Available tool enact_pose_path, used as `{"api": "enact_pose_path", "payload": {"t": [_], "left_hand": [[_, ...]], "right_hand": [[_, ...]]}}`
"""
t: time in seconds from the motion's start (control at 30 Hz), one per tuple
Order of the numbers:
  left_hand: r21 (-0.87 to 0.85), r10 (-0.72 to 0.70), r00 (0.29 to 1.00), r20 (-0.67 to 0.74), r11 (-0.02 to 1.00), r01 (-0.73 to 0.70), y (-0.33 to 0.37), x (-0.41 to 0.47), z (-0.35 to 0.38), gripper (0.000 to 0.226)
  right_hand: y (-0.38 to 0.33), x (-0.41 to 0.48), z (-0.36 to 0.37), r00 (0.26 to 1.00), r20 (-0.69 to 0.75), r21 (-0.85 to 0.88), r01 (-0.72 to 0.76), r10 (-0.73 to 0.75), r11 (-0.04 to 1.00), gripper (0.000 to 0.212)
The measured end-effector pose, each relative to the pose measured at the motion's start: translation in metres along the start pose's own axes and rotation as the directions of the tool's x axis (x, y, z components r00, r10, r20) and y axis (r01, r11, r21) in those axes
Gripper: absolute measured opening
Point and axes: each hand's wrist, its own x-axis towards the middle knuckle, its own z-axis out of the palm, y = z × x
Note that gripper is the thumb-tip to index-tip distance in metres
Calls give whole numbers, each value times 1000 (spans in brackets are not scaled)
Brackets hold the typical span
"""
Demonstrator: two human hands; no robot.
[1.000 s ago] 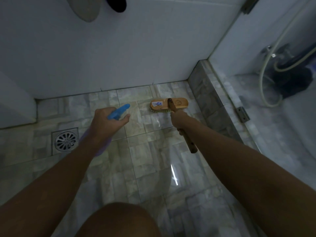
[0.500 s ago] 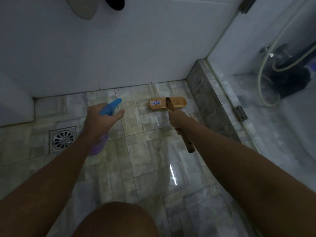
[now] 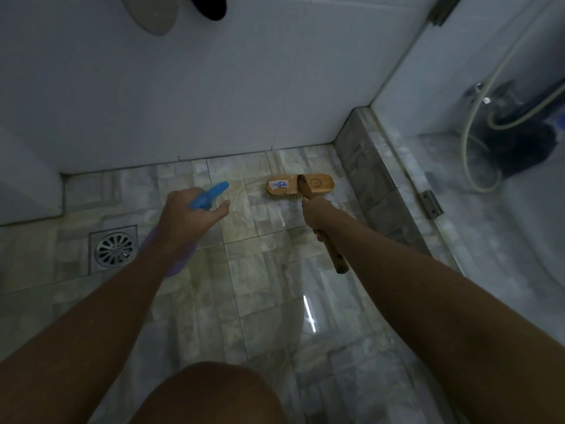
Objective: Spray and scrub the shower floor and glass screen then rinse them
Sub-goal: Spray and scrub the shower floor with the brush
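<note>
Two bare forearms reach forward over a wet, glossy shower floor of grey-beige marble-pattern tiles (image 3: pixel 269 301). At 10 o'clock from the picture's centre, the left hand (image 3: pixel 186 215) grasps a translucent purple spray bottle with a blue trigger head (image 3: pixel 209 195). Its fingers wrap round the bottle's neck, one finger is stretched forward just beside the nozzle, and the nozzle points towards 1 o'clock. At 1 o'clock from centre, the right hand (image 3: pixel 318 214) is clenched round the handle of a wooden long-handled scrubbing brush (image 3: pixel 299 186). The brush head lies bristles down on the tiles at 12 o'clock from that hand, near the plain white back wall (image 3: pixel 214 87). A blue and white sticker sits on the head's left half, and the handle's free end juts out behind the hand towards 5 o'clock. A raised tiled kerb (image 3: pixel 363 166) runs just beside the brush head at its 3 o'clock. The clear glass screen (image 3: pixel 489 71) stands on this kerb, with a small metal hinge bracket (image 3: pixel 430 204) at its foot. Through the glass, a pale looping hose (image 3: pixel 470 142) and something dark show only as blurs. A square metal floor drain (image 3: pixel 113 249) sits at 8 o'clock from the left hand. A bare knee (image 3: pixel 208 393) fills the bottom edge at 6 o'clock.
</note>
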Motion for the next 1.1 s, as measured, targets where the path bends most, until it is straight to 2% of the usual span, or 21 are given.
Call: {"api": "enact_pose_path", "payload": {"t": [0.17,0.27,0.37,0.43,0.5,0.57,0.67,0.87,1.0,1.1], "left_hand": [[-6,22,1000,-13,1000,-22,-6,1,1,55],[6,17,999,-29,1000,-17,-2,-2,0,49],[-18,-19,989,-145,1000,17,-5,-1,-8,40],[-40,-31,970,-240,999,23,-12,-2,-15,40],[-58,-27,950,-312,998,10,-20,-5,-20,40],[-52,-13,934,-357,999,-5,-24,-6,-24,39],[-64,5,924,-382,997,-32,-29,-6,-27,39],[-70,11,934,-356,997,-38,-26,-1,-22,40],[-107,-24,941,-337,994,-13,-24,-1,-19,42],[-103,-40,938,-344,995,5,-26,-3,-21,45]], "right_hand": [[1,1,-1,1000,-9,-17,1,-1,1000,45],[0,0,-1,1000,-19,-40,9,-10,999,29],[2,-8,9,999,2,-100,-42,42,994,41],[11,-33,24,996,85,-138,37,-26,990,36],[30,-63,37,979,182,-254,139,-94,957,33],[44,-77,39,976,208,-309,122,-58,943,40],[31,-63,14,990,140,-270,40,-2,962,39],[-42,33,-12,999,-32,-99,-46,43,994,26],[-72,21,25,996,17,-100,84,-83,991,30],[-47,-20,53,974,134,-234,208,-180,950,42]]}}
